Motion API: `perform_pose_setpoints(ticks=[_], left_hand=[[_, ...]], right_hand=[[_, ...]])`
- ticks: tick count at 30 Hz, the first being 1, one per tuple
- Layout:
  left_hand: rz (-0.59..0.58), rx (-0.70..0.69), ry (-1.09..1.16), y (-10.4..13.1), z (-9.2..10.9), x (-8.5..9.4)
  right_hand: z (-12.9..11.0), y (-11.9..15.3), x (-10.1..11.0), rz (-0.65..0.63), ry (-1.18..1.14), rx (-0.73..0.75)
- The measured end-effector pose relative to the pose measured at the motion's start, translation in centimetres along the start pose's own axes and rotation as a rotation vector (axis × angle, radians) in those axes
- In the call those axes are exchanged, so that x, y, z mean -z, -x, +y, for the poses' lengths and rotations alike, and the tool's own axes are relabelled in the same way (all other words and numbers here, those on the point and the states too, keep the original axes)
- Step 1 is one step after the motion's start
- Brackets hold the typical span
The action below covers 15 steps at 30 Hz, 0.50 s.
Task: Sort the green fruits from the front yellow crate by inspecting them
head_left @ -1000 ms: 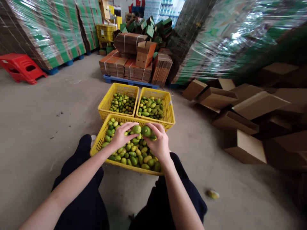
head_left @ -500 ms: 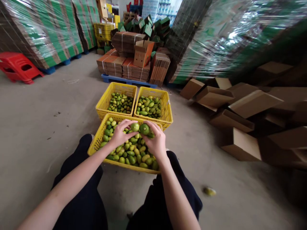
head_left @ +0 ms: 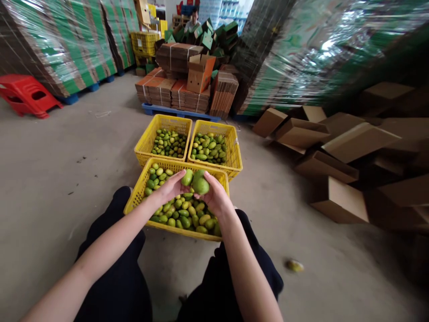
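Over the nearest yellow crate [head_left: 181, 233], my left hand [head_left: 171, 187] grips a light green fruit [head_left: 187, 177]. My right hand [head_left: 214, 193] is closed on a larger green fruit [head_left: 201, 184], right beside the first one. The two fruits appear to touch or nearly touch. Below my hands the crate holds several green and yellowish fruits [head_left: 184, 222]. Behind it stand two more yellow crates, one at the left [head_left: 142, 154] and one at the right [head_left: 236, 156], each partly filled with similar fruits.
One fruit [head_left: 295, 265] lies on the floor at the right. Open cardboard boxes [head_left: 338, 199] are heaped further right. Flattened cartons [head_left: 191, 100] sit on a blue pallet [head_left: 167, 110] behind the crates. A red stool [head_left: 28, 95] stands at the left. A person [head_left: 193, 20] is in the background.
Both hands have turned the fruits, so different sides of them show. The right fruit now appears larger and lighter. The person in the background has raised their head slightly.
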<state>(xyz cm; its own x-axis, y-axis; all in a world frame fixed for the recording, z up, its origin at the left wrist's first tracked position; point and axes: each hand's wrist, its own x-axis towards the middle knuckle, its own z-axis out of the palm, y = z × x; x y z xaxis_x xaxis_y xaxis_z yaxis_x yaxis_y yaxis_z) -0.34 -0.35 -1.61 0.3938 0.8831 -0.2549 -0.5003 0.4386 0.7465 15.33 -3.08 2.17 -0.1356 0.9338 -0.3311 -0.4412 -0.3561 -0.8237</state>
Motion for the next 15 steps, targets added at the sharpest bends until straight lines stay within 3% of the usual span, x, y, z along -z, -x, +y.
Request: perform_pose_setpoints(ticks=[3, 6, 8, 11, 15], left_hand=[[0.065, -0.232, -0.176, -0.04, 0.41, 0.07], [0.078, -0.475, -0.462, -0.01, 0.75, 0.38], [0.067, -0.566, -0.587, 0.06, 0.69, 0.6], [0.057, -0.613, -0.644, 0.16, 0.37, 0.8], [0.05, -0.625, -0.606, 0.2, 0.24, 0.81]], right_hand=[[-0.07, 0.04, 0.45, 0.134, 0.172, 0.236], [0.02, 0.18, 0.79, 0.291, 0.508, 0.56], [0.18, 0.25, 0.83, 0.332, 0.702, 0.709], [0.48, 0.3, 0.65, 0.305, 0.82, 0.798], [0.78, 0.17, 0.53, 0.325, 0.795, 0.843]])
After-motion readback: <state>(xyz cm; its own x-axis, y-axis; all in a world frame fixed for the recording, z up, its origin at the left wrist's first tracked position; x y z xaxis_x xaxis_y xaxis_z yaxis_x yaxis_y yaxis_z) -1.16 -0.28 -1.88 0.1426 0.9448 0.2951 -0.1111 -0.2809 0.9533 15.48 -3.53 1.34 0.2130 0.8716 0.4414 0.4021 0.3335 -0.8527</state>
